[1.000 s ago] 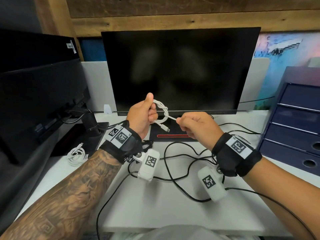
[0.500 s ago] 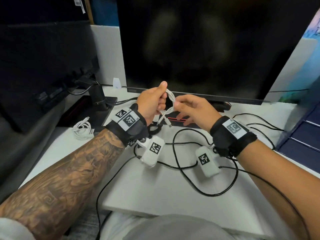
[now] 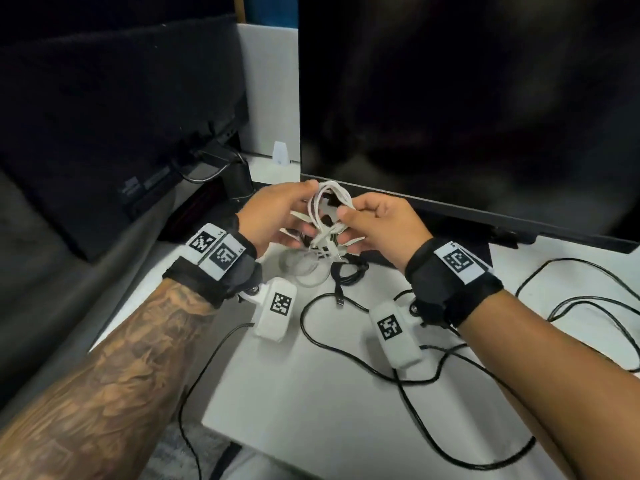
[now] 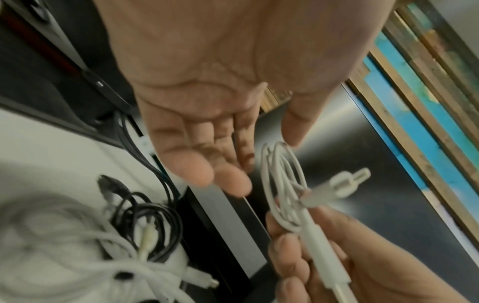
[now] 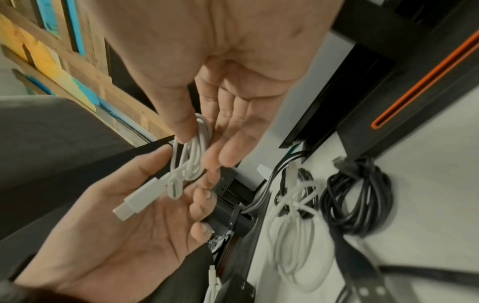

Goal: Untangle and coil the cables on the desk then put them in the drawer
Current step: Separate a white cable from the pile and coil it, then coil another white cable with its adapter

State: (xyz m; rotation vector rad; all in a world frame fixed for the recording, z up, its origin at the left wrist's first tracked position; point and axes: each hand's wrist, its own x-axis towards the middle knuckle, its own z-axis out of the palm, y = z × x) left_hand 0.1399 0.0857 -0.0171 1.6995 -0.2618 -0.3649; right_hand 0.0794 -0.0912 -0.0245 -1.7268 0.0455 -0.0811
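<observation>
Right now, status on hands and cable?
Right hand pinches coiled white cable. Left hand open, thumb touching coil. Loose black cable sprawls on desk; nothing blocking.

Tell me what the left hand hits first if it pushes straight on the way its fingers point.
Probably the white cable coil just past the left hand's fingertips, pinched by the right hand; depth unclear.

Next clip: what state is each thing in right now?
white cable: coiled, held off the desk between both hands
left hand: open, thumb touching it
right hand: pinches it
black bundle: coiled, on desk
second white cable: coiled, on desk
long black cable: loose, uncoiled
</observation>
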